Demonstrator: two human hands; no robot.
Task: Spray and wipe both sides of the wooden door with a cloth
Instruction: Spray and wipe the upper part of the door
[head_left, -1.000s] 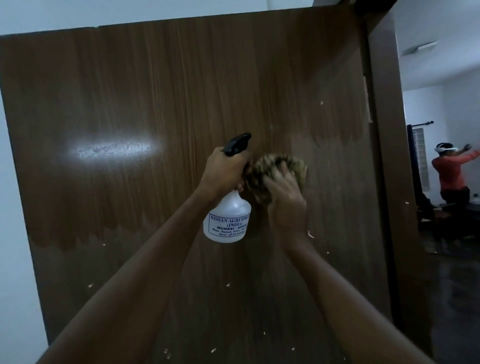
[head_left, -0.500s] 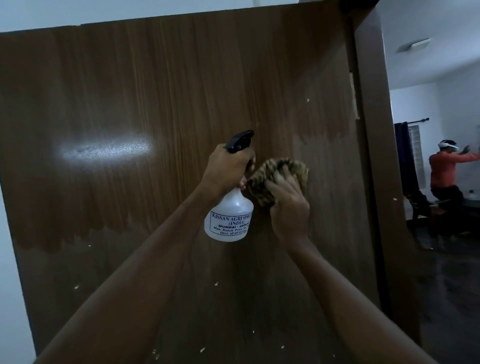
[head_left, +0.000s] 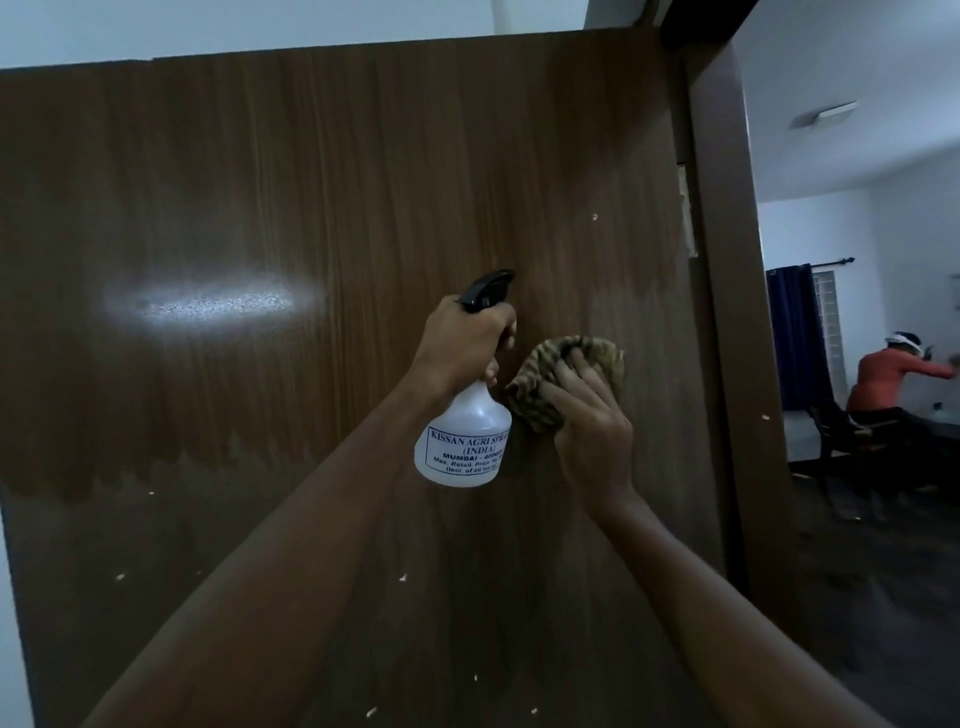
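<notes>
- Door (head_left: 363, 182) fills most of the frame, its wooden face towards the camera; only this side shows, so nothing can be said of the other.
- Left hand (head_left: 462, 343), at centre, is curled round the neck of a white spray bottle (head_left: 462, 441). The black nozzle sticks up above the knuckles and points at the door, probably so another squirt is ready without putting the bottle down.
- Right hand (head_left: 587, 410), just right of the bottle, presses a bunched brown cloth (head_left: 545, 384) against the wood, fingers bent over it; likely the wiping stroke in this patch.
- Glare at left centre hides whether that part is wet.
- Pale flecks dot the lower door; what they are is unclear.
- Trigger finger is hidden behind the hand.
- Door frame (head_left: 727, 312) stands at right; beyond it, a dim room with another person (head_left: 888, 384), blurred.
</notes>
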